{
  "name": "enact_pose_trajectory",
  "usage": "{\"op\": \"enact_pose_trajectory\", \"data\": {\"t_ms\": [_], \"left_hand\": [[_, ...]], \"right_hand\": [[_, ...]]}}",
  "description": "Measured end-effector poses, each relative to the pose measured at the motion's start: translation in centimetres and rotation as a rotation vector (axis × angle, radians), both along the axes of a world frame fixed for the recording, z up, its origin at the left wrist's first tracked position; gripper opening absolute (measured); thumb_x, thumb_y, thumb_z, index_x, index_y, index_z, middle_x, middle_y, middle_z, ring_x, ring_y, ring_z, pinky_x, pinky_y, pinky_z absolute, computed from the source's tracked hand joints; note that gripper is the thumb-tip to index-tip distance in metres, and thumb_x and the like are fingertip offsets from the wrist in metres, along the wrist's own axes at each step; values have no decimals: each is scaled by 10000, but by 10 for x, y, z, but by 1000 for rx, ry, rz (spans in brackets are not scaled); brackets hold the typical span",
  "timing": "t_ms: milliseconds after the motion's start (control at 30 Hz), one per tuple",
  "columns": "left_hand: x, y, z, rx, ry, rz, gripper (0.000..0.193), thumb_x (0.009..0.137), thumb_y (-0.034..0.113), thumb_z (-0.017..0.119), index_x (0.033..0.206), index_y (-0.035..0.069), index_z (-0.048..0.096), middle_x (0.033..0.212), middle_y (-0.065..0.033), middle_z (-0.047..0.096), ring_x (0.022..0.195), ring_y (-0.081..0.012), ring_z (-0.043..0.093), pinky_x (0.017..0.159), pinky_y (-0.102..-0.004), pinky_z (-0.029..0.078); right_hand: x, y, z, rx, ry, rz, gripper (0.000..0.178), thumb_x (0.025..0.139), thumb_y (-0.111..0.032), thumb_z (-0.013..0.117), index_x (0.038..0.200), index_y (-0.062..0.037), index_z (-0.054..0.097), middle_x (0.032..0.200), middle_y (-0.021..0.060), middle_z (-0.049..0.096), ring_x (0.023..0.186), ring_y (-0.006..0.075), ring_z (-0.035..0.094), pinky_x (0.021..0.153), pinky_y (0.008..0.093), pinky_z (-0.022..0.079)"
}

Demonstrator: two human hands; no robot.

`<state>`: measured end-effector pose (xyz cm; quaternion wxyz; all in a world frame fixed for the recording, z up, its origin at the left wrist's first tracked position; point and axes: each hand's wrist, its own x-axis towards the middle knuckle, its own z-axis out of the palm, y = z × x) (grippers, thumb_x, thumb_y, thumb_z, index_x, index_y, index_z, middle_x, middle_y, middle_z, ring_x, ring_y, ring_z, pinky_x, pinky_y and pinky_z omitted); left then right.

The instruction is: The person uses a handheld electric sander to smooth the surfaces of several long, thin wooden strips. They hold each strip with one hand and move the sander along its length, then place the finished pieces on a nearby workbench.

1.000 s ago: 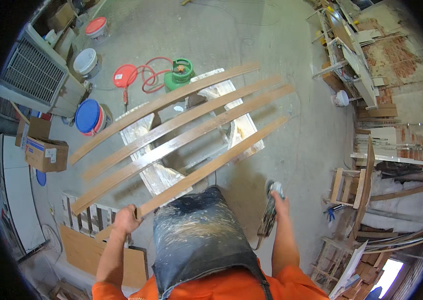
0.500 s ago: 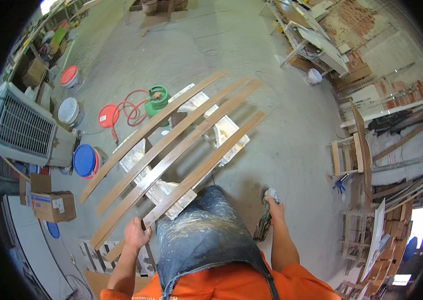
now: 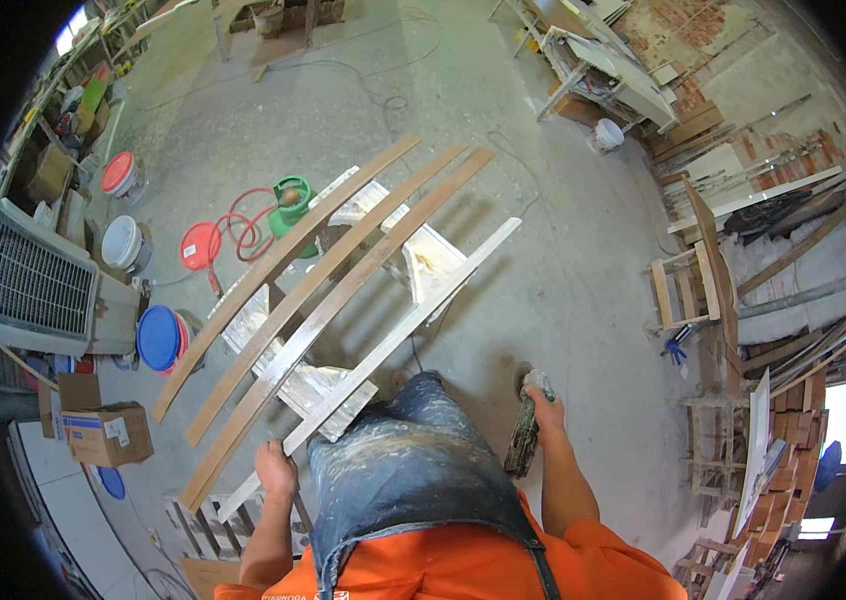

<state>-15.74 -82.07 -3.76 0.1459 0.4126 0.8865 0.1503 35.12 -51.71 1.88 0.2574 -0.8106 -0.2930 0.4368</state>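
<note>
My left hand (image 3: pixel 277 470) is closed on the nearest long wooden strip (image 3: pixel 413 317), close to its lower end. The face of that strip now showing is whitish. In my right hand (image 3: pixel 547 411), held off to the right above the floor, is an angle grinder (image 3: pixel 523 440) with a dusty dark body and a round disc at its head. Beyond the gripped strip, several brown wooden strips (image 3: pixel 338 285) lie side by side, slanting across white-smeared supports (image 3: pixel 433 262). My dusty dark apron (image 3: pixel 413 460) touches the near side of this work.
A green gas cylinder (image 3: pixel 290 205) with a red hose (image 3: pixel 235 222) stands behind the strips. Lidded buckets (image 3: pixel 159 338), an air cooler (image 3: pixel 43 285) and a cardboard box (image 3: pixel 113 435) are at the left. Wooden racks (image 3: pixel 688 290) line the right; cables cross the floor.
The nearest strip has been turned over: its upper face was brown and is now whitish. My left hand stays at its lower end. The grinder remains in my right hand, its disc showing more.
</note>
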Motion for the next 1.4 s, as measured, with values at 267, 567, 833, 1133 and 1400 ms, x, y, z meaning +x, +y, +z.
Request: {"op": "enact_pose_trajectory", "data": {"t_ms": [267, 567, 833, 1133, 1400], "left_hand": [[-10, -1, 29, -117, -186, -38, 258, 822, 193, 803, 1006, 67, 672, 1006, -196, 694, 947, -428, 691, 819, -520, 561], [-15, 32, 42, -256, -243, -112, 382, 802, 312, 819, 1016, 36, 664, 1013, -234, 729, 1004, -433, 703, 914, -513, 562], [-12, 26, 61, -12, -282, -21, 354, 770, 323, 838, 1001, 73, 742, 988, -182, 743, 934, -403, 721, 816, -489, 585], [-91, 54, 88, 163, -217, -13, 374, 769, 250, 850, 1031, 11, 732, 936, -216, 749, 850, -392, 742, 759, -461, 587], [-129, 138, 86, 59, -235, -2, 503, 845, 398, 781, 1172, 19, 729, 1108, -277, 741, 1049, -450, 708, 916, -502, 563]], "right_hand": [[3, 17, -15, -19, -19, 5, 700, 813, -358, 852, 1339, 43, 624, 1130, 168, 698, 946, 320, 704, 809, 485, 574], [-16, 28, -18, -47, 59, 23, 852, 780, -390, 859, 1428, 58, 534, 1244, 193, 656, 1065, 330, 675, 882, 499, 556], [-31, 4, 8, -28, 25, 25, 923, 780, -418, 846, 1473, 77, 490, 1347, 224, 629, 1155, 343, 658, 958, 509, 547], [-31, -23, 10, -34, -36, 52, 854, 792, -425, 839, 1435, 59, 554, 1331, 208, 656, 1134, 340, 672, 942, 504, 552], [-17, -42, -12, -8, -82, -90, 792, 802, -397, 841, 1386, 74, 587, 1219, 191, 699, 1024, 324, 708, 877, 488, 570]]}}
